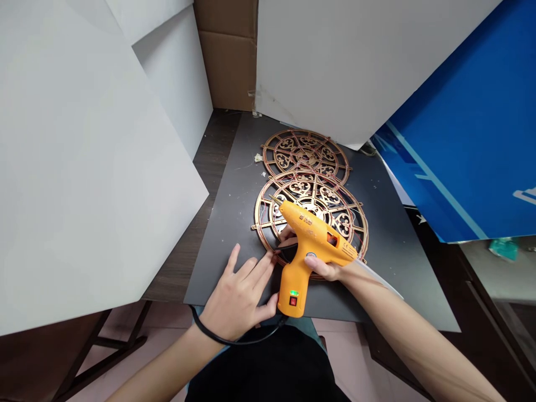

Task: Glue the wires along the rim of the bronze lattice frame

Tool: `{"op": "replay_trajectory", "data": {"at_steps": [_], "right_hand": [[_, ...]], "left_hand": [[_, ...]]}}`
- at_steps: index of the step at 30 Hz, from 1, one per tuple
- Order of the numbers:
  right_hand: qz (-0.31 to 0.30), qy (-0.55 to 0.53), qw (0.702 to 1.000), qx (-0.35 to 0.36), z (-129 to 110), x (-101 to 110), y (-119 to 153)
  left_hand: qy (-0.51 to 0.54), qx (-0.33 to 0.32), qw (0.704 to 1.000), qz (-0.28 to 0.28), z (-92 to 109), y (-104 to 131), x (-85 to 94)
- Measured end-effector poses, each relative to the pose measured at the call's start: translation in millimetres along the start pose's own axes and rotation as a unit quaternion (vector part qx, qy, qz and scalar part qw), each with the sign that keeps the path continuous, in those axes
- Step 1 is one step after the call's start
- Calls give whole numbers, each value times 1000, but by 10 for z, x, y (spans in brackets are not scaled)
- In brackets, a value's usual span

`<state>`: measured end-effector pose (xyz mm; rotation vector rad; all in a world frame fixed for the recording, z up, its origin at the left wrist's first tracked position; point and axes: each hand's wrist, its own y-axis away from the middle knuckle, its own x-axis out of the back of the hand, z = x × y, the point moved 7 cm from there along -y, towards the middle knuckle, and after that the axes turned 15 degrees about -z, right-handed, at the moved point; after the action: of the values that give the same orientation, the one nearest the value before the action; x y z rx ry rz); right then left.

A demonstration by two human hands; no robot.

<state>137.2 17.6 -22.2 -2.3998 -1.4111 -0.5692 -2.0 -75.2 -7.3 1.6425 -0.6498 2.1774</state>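
An orange glue gun (312,234) with a lit green light lies over a round cut-out wooden frame (300,188). My right hand (320,265) grips it from behind, its thumb on the gun's side and its other fingers largely hidden. The metal nozzle points up and left, above the frame's left part. My left hand (243,287) is at the frame's lower left edge, fingers spread, with fingertips touching the rim. Thin red and white wires run along the frame. Behind it, a second similar round frame (307,156) is partly overlapped by the first.
Both frames rest on a dark grey board (228,223) on a wooden table (178,268). White panels (92,156) stand left and behind, a blue panel (473,123) at right. The gun's black cable (218,336) loops below my left hand.
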Motion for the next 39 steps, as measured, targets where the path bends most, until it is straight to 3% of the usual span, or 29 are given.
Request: {"op": "replay_trajectory", "data": {"at_steps": [9, 14, 16, 19, 21, 28, 35, 39], "right_hand": [[16, -112, 994, 2, -102, 87, -48], [101, -204, 974, 18, -222, 144, 8], [160, -256, 953, 26, -289, 152, 99], [283, -368, 885, 28, -340, 144, 352], [338, -384, 859, 11, -385, 97, 534], [409, -352, 841, -53, -525, -175, 830], [392, -345, 847, -101, -517, -430, 781], [394, -246, 874, -143, -402, -515, 898]], "left_hand": [[-6, -3, 1000, 13, 4, 7, 9], [-23, -7, 999, 23, 6, 0, 6], [-30, -10, 999, 32, 8, 1, 1], [-28, -6, 999, 42, 3, 5, -3], [-25, 1, 999, 35, 1, 1, -8], [-26, 8, 1000, 9, 17, -10, 7], [-19, 9, 1000, -7, 7, -18, 1], [-13, 7, 1000, -4, 7, -20, 18]]}}
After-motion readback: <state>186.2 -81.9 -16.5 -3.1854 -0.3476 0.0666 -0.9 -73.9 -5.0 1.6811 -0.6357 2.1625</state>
